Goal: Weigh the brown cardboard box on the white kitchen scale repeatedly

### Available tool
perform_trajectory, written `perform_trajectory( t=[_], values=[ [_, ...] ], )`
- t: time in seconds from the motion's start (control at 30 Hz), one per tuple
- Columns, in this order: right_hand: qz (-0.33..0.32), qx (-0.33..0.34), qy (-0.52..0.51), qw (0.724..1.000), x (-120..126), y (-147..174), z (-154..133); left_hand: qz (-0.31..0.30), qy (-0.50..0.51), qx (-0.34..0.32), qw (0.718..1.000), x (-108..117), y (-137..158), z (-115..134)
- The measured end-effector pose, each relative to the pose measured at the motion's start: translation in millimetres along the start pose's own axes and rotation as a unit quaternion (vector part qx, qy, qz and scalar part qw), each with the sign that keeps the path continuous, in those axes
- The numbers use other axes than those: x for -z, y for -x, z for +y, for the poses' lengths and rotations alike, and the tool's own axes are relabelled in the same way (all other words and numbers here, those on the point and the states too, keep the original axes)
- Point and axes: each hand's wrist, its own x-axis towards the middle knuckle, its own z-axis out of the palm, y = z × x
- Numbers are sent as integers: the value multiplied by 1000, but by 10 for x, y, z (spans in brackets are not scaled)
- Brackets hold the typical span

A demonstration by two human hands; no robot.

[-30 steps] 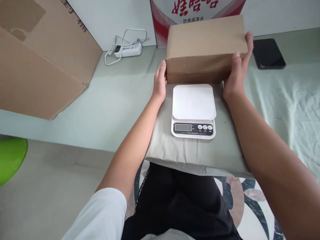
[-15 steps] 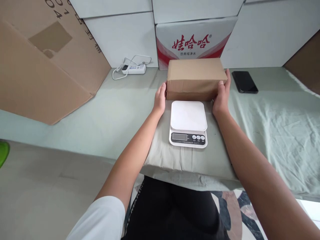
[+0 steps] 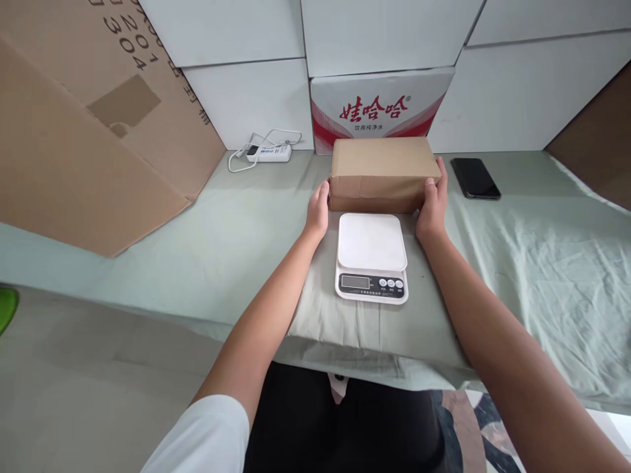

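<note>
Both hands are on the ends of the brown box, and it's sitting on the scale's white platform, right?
Not quite. The left hand and right hand do hold the ends of the brown box, but the head view shows it behind the scale, on the cloth; the white platform is bare.

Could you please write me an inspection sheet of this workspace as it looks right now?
Surface: pale green sheet, wrinkled at the right.
Job's things: brown parcel lying just behind white scale, whose platform is bare.
Clutter: black phone; big cardboard box at the left.
Grippers: left hand and right hand press the parcel's ends.
Cables: white power strip with looped cord.
Surroundings: red-printed carton, white stacked boxes.
</note>
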Motion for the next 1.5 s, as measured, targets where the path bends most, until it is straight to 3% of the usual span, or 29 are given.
perform_trajectory(
  t=[0.33,0.47,0.6,0.73,0.87,0.97,1.2,1.5],
  values=[
    [-31,-8,-56,998,-32,15,-169,-18,-6,-21,1000,19,-129,-130],
    [-23,59,-59,996,20,17,-479,-54,-16,-112,992,79,-70,89],
    [-60,146,-49,986,291,251,-848,-59,-22,-178,982,230,341,449],
    [-57,170,-16,984,568,716,-939,-90,-14,-168,982,362,916,558],
    [-13,106,-20,994,612,1013,-871,-92,-9,-146,985,394,1231,444],
    [-5,77,-19,997,577,1046,-854,-78,-19,-138,987,392,1268,388],
    [-37,105,-20,994,609,1025,-797,-58,-40,-140,988,400,1274,424],
    [-8,96,-61,993,625,1021,-855,-42,-36,-121,991,398,1264,441]
  ],
)
